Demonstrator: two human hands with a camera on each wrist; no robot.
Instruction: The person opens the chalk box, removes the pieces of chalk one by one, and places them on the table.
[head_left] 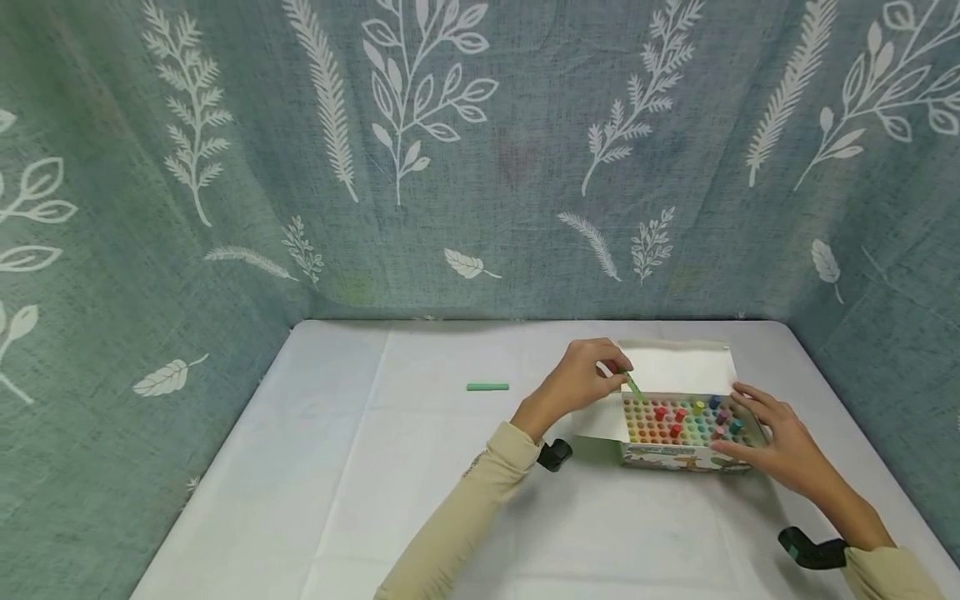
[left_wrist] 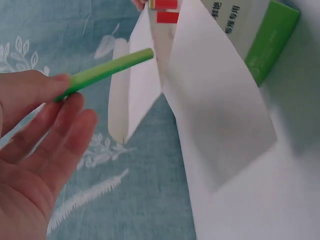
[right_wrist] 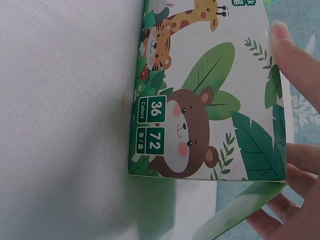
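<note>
My left hand point(head_left: 585, 371) pinches a slim green crayon point(left_wrist: 110, 68) between thumb and forefinger, its other fingers loosely bent below. In the head view the crayon's lower end is over the left rear corner of an open cardboard box point(head_left: 682, 458). Inside the box is a grid of coloured holes, with several red, yellow, blue and pink crayons point(head_left: 676, 431) standing up from it. Around the box's right end my right hand point(head_left: 780, 442) holds on, thumb at the front edge and fingers towards the back. Printed animals, "36 Colors" and "72" show on its front.
Another green crayon point(head_left: 487, 387) lies on the white tablecloth point(head_left: 420, 483), left of the box. The box's lid point(head_left: 675, 367) stands raised behind it, and a white side flap point(head_left: 600, 419) sticks out left. A patterned curtain point(head_left: 525, 250) hangs behind the table.
</note>
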